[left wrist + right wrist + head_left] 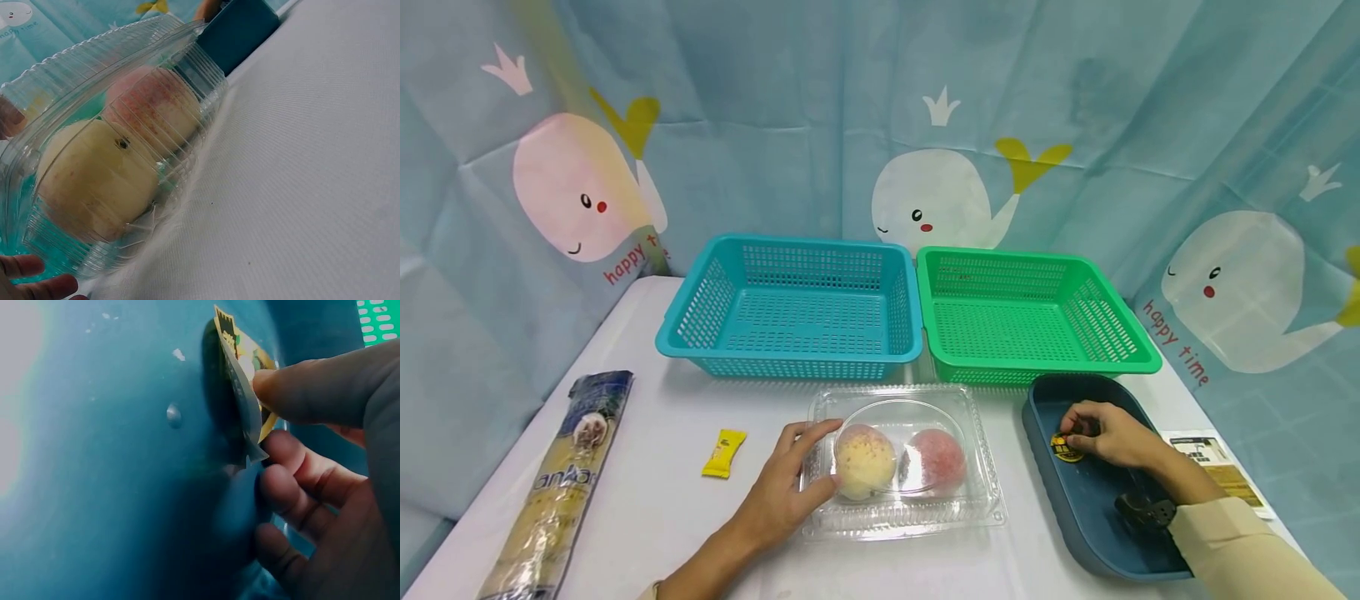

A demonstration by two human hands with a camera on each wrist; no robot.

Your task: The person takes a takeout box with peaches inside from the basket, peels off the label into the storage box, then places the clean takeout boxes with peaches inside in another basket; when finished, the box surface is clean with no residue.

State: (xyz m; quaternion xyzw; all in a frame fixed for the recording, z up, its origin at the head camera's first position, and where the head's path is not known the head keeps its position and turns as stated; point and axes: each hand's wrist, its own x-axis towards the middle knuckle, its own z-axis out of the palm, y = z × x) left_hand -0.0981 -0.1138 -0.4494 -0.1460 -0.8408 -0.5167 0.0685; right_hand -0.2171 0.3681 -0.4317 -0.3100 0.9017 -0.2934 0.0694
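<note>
A clear plastic clamshell box (912, 518) holds two peaches, one yellowish (867, 463) and one pinker (937, 463); its lid is down. My left hand (782, 487) rests on the box's left side, fingers and thumb spread over the lid. In the left wrist view, fingertips (53, 286) show beside the box's corner. Inside a dark blue bin (1056, 500), my right hand (1108, 433) pinches a round yellow-and-black sticker (1067, 447) between thumb and fingers. The right wrist view shows a sticker (240, 381) standing on edge under the thumb.
A blue basket (790, 367) and a green basket (1037, 367) stand side by side at the back. A small yellow packet (725, 453) and a long noodle-like packet (561, 492) lie at left. A printed card (1217, 467) lies right of the bin, near a dark object (1142, 510).
</note>
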